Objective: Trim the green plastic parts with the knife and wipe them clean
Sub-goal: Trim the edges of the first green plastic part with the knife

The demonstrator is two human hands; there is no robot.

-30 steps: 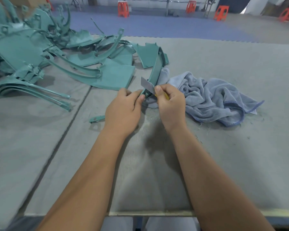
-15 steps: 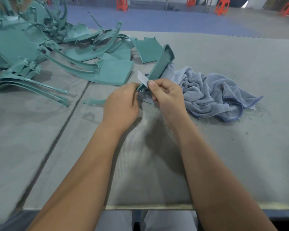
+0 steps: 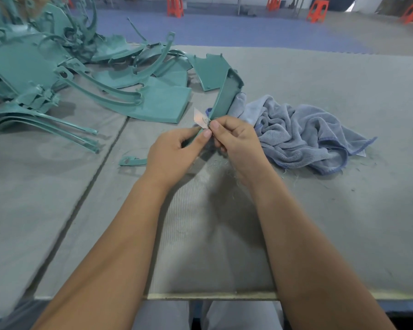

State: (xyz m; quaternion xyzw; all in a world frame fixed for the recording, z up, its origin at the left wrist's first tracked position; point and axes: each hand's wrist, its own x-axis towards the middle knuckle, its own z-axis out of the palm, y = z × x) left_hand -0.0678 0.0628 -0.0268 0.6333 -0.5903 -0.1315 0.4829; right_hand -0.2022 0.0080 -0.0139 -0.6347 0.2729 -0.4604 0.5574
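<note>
So over the last second the green part point(image 3: 225, 97) tipped up steeper, and I've got its lower end pinched in my left hand point(image 3: 174, 153). My right hand point(image 3: 239, 141) grips the knife point(image 3: 201, 120) against the edge just above my thumbs. I'm guessing we're mid-trim; the towel point(image 3: 303, 136) waits right of my right hand.

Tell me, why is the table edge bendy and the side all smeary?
Head view: the wide lens bows the far edge of the table; the pile of green parts smears toward the left edge; the hands cast a soft shadow on the mat; the blade looks pale, with no hard glare.
</note>
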